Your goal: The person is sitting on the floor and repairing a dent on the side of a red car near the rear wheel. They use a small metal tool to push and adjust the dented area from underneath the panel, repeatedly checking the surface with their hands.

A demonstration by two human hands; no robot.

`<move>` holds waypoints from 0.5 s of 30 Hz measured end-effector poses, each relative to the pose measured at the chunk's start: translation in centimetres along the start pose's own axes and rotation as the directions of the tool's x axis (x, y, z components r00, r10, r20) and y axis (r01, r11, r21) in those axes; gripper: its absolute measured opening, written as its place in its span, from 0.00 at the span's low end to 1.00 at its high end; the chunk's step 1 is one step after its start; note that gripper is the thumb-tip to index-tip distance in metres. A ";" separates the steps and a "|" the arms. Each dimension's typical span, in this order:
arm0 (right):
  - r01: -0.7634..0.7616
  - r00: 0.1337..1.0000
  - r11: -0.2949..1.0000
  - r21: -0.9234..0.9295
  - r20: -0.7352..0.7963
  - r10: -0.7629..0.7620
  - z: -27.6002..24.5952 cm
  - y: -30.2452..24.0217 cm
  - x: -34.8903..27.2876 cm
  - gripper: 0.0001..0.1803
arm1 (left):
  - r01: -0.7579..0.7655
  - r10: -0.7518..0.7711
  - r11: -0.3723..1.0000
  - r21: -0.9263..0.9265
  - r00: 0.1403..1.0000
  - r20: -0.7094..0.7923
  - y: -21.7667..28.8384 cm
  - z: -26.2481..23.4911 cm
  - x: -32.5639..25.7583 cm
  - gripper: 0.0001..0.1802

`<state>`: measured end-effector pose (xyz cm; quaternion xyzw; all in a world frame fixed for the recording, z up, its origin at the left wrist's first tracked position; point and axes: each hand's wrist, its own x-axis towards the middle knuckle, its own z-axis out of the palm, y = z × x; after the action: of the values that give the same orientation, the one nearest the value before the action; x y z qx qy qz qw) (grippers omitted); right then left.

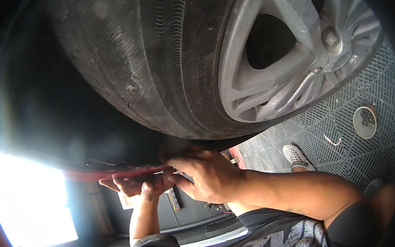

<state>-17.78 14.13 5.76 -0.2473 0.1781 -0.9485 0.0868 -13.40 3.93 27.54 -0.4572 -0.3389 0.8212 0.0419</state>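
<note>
Both hands work at the red edge of the wheel arch (113,173), right under the big tyre (133,60). The right hand (205,174) curls its fingers over that red lip, gripping it from above. The left hand (135,185) sits just below, fingers bent up against the same edge; how firmly it holds I cannot tell. Above and to the right of the hands is the silver alloy rim (296,61). Beyond the right forearm, a grey grid floor (340,155) carries a small round dish (364,122).

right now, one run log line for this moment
left hand: under red panel edge | right hand: on edge below tyre | alloy wheel above | grip: cannot tell
</note>
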 end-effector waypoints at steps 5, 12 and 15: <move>0.120 0.993 0.969 -0.214 0.015 -0.119 0.4 -0.4 -0.5 0.35 | 0.024 -0.024 1.000 -0.007 1.000 0.004 0.1 0.0 -0.1 0.36; 0.081 0.993 0.963 -0.258 0.104 -0.056 0.8 -1.7 -0.1 0.30 | 0.080 -0.080 0.996 -0.025 0.997 0.013 -0.2 0.2 -0.1 0.36; -0.051 0.982 0.984 -0.171 0.170 0.080 -1.1 -3.5 1.3 0.20 | 0.110 -0.109 0.992 -0.055 0.994 0.021 -0.3 0.3 -0.3 0.37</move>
<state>-19.73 17.40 6.76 -0.3305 0.2560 -0.9014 0.1126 -13.51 3.91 28.10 -0.4316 -0.3867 0.8119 0.0709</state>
